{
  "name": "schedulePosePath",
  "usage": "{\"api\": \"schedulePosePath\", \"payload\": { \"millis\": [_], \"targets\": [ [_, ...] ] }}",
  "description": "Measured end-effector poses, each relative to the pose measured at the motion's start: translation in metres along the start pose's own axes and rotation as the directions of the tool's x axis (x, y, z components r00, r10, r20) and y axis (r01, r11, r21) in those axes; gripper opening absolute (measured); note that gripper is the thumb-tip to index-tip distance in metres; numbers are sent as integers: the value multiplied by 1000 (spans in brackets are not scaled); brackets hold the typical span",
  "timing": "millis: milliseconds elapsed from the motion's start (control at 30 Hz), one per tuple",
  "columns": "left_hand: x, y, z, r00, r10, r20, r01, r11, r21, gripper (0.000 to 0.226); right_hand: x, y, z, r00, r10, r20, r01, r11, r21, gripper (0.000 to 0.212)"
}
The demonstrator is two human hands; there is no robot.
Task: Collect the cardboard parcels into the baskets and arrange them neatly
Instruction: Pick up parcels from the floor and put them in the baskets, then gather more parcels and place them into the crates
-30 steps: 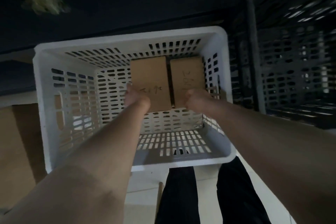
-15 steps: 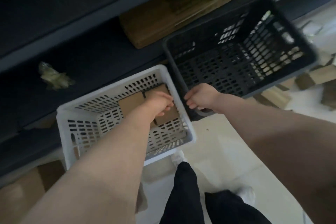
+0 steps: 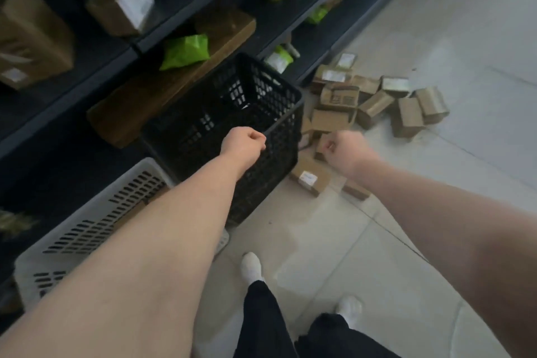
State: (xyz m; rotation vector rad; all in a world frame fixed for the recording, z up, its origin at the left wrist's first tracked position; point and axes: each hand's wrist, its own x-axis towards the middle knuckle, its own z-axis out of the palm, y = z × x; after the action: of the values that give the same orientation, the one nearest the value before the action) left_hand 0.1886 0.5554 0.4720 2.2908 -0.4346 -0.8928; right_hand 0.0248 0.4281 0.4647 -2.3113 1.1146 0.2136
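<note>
Cardboard parcels (image 3: 374, 104) lie heaped on the pale tiled floor (image 3: 436, 183), just right of the black basket (image 3: 232, 113). The right hand (image 3: 347, 150) hovers over the nearest parcels, fist curled, with nothing seen in it. The left hand (image 3: 244, 144) is curled at the black basket's near rim; whether it grips the rim I cannot tell. The white basket (image 3: 96, 229) stands to the left, beside dark shelves (image 3: 58, 107).

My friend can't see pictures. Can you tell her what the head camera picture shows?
A person's left hand is curled at the near rim of a black basket on the floor, while the right hand, also curled, hovers over a heap of cardboard parcels. A white basket stands beside dark shelves.
</note>
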Motion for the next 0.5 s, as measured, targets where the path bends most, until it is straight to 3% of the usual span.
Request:
{"api": "schedulePosePath", "payload": {
  "millis": [100,233,500],
  "targets": [
    [-13,42,46,994,76,80,-83,992,94,10,-12,65,-41,983,161,-86,-161,987,15,22],
    [-16,86,100,966,107,236,-160,963,219,6,-16,134,-70,941,327,-93,-322,945,64,26],
    [45,134,181,926,69,372,-198,926,322,18,40,208,-68,902,430,37,-428,877,218,27]
  ]
}}
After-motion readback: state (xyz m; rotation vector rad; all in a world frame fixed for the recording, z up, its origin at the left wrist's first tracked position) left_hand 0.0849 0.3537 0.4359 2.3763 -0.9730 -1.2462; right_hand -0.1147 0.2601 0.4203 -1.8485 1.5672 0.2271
